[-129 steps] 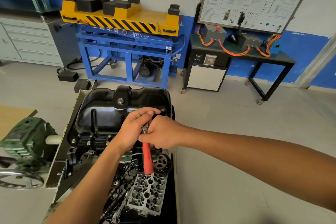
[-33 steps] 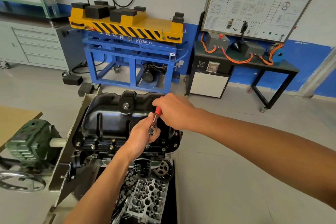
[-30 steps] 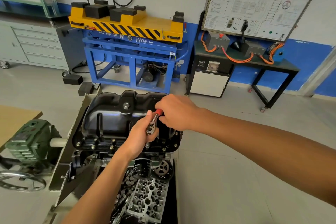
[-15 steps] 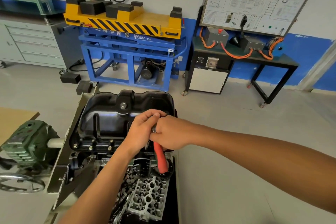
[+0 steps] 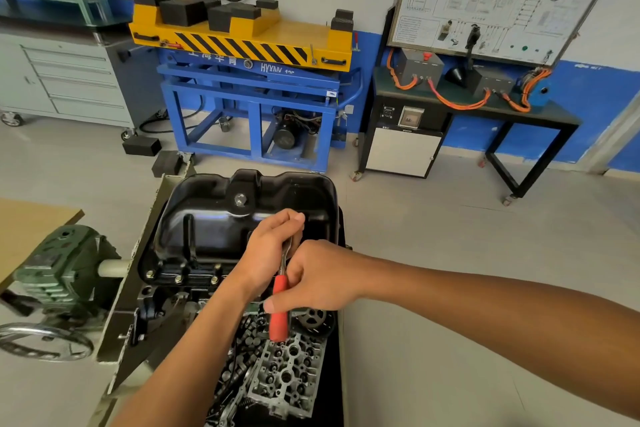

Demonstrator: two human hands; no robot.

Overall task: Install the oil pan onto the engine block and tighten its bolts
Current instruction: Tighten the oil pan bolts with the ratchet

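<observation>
I observe the oil pan (image 5: 214, 218) seated on the engine block (image 5: 166, 302), sump side up. Bolts (image 5: 178, 279) are visible in its near flange.

Both hands are on one ratchet (image 5: 280, 317) at the near-right part of that flange. The left hand (image 5: 270, 250) covers the tool's head, with its fingers (image 5: 294, 218) curled down over it, and it hides the socket and the bolt beneath. I cannot tell whether the socket is seated. The right hand (image 5: 318, 277) is wrapped round the upper part of the red grip, thumb laid across it.

Governing relation: the ratchet's long axis runs from the flange straight back toward me. The head is at the far end under the left hand. The free end of the handle hangs over the cylinder head (image 5: 291, 374) in the tray below. The right hand is nearer the lever end, so the stroke falls to it, while the left serves as the pivot.

My judgement is that tightening is in progress on this bolt. The next sweep must pivot about the head, and the socket may slip if downward pressure there eases.
</observation>
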